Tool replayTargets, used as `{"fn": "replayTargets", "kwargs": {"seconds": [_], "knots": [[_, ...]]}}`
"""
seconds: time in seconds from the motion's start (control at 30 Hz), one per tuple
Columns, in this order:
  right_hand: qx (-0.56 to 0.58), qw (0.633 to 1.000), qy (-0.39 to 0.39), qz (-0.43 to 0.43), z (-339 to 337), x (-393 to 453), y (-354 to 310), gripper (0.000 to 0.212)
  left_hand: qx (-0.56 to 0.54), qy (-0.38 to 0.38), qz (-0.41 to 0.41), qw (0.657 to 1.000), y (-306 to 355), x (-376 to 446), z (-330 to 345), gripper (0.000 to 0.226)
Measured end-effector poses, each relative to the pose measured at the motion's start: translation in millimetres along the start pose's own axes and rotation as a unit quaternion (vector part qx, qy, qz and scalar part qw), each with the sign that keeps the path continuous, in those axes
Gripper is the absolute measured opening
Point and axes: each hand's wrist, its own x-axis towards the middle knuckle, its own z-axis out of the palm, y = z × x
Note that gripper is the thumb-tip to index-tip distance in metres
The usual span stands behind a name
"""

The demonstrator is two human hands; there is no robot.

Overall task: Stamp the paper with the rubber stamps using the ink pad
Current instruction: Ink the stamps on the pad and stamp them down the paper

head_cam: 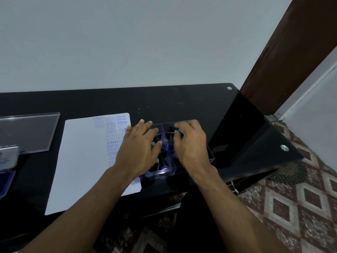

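Curled around a small dark stamp with a blue tip (179, 132), the right hand (191, 143) pinches it over the far right compartment of a clear divided box (209, 157). Just beside it, the left hand (140, 145) lies with straight, spread fingers across the box's left side, holding nothing. More stamps (163, 164) stand in the compartments between and under the two hands. Left of the box and touching the left hand's edge lies the white paper (82, 157) on the black table (182, 101), its far right strip covered in blue prints reading SAMPLE, FRAGILE and AIR MAIL. Well to the left, a clear lid (31, 132) rests flat, with a purple-tinted case (7, 161) at the frame's edge.
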Motion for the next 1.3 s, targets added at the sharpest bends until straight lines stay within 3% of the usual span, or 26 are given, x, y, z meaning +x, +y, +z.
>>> {"fn": "replayTargets", "kwargs": {"seconds": [0.23,0.77,1.1,1.3], "knots": [[0.049,0.998,0.003,-0.037,25,-5,-48,0.019,-0.006,0.025,-0.058,0.998,-33,-32,-33,0.056],[0.133,0.971,-0.146,-0.132,123,-48,-202,0.024,0.083,0.077,-0.228,0.967,-165,-163,-132,0.053],[0.168,0.944,-0.214,-0.189,166,-77,-276,0.023,0.08,0.094,-0.305,0.944,-229,-228,-151,0.06],[0.164,0.932,-0.248,-0.206,177,-81,-299,0.028,0.092,0.083,-0.307,0.944,-264,-254,-150,0.07]]}}
